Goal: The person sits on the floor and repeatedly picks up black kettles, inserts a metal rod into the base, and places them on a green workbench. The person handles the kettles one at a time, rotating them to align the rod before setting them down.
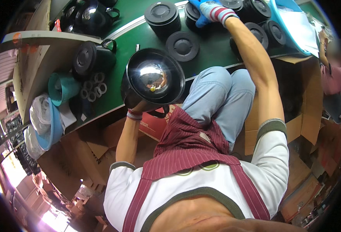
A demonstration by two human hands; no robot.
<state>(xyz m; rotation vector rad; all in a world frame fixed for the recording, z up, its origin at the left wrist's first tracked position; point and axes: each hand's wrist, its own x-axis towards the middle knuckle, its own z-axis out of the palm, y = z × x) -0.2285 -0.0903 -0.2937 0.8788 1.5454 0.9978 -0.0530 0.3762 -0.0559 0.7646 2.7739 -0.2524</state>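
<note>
black pot (155,79) in the left hand (142,105), right hand (212,11) at a black lid (191,13), finger closure there unclear

A green-topped bench (129,36) has a pale board (35,63) at its left end; open cardboard (311,100) sits below its near edge, and white light (56,221) glares beyond the left end.

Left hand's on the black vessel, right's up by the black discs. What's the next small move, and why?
I'd probably close the gloved right hand on the black disc beside its fingers: it is reaching right over there, whether it grips anything can't be made out, and the left hand seems to have the black vessel supported.
</note>
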